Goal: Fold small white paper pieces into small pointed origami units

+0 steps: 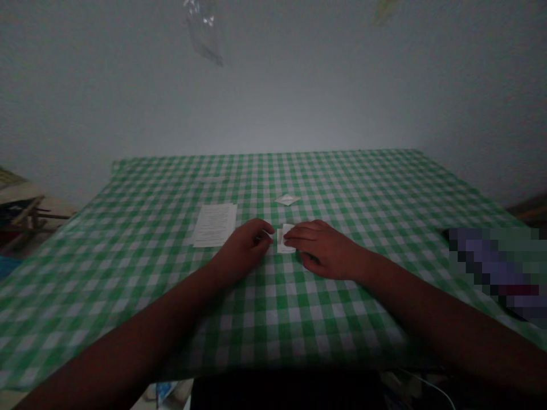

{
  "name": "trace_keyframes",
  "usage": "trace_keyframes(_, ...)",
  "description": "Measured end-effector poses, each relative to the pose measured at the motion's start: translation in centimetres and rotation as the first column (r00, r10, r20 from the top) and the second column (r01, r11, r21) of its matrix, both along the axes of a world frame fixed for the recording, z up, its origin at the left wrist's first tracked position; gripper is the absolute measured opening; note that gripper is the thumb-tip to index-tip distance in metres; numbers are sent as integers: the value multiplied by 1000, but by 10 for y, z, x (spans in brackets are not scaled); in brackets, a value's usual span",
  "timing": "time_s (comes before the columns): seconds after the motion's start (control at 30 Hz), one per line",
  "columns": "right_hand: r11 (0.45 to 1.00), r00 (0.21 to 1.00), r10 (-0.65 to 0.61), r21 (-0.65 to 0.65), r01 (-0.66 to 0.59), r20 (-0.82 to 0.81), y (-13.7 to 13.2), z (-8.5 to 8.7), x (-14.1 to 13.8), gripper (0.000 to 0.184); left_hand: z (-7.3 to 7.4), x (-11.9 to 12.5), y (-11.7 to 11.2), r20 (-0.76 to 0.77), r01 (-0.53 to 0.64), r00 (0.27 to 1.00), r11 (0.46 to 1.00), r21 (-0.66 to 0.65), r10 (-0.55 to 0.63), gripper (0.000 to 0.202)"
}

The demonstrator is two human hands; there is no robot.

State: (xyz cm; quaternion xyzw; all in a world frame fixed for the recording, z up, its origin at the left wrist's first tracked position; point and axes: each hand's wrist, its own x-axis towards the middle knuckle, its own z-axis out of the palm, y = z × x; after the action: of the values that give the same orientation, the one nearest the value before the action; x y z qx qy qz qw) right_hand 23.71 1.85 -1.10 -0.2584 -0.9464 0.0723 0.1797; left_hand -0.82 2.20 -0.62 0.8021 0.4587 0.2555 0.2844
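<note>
A small piece of white paper [280,241] with a folded-over flap lies on the cloth between my hands. My right hand [325,247] rests on its right part, fingers stretched out flat and thumb apart, hiding that side. Just left of the paper is my left hand [245,247], its fingers bent and a small gap between fingertips and thumb; I see nothing held in it. Beyond the hands sits a small diamond-shaped folded paper [288,200]. Printed sheets [213,225] lie in a slightly uneven stack left of my left hand.
A green-and-white checked cloth [273,307] covers the table, which stands against a pale wall [299,85]. A clear plastic bag [205,31] hangs there. At the right edge lies a dark-edged object [491,267], blurred by pixels. Wooden furniture [29,219] stands at left.
</note>
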Motion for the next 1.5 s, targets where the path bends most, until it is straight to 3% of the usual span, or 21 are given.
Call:
trace_keyframes(0.13, 1000, 1000, 26, 3, -26, -2, 0, -1, 0, 42, -1, -3, 3, -134, 101, 988, 979, 179, -78, 28)
trace_keyframes(0.43, 997, 997, 71, 8, -71, -6, 1, -9, -3, 46, -9, -8, 9, -271, 293, 935, 927, 235, -227, 34)
trace_keyframes(1.5, 998, 995, 65, -4, -65, 80, 1, -11, -1, 42, 3, -12, 6, -420, 374, 863, 914, 157, -281, 37)
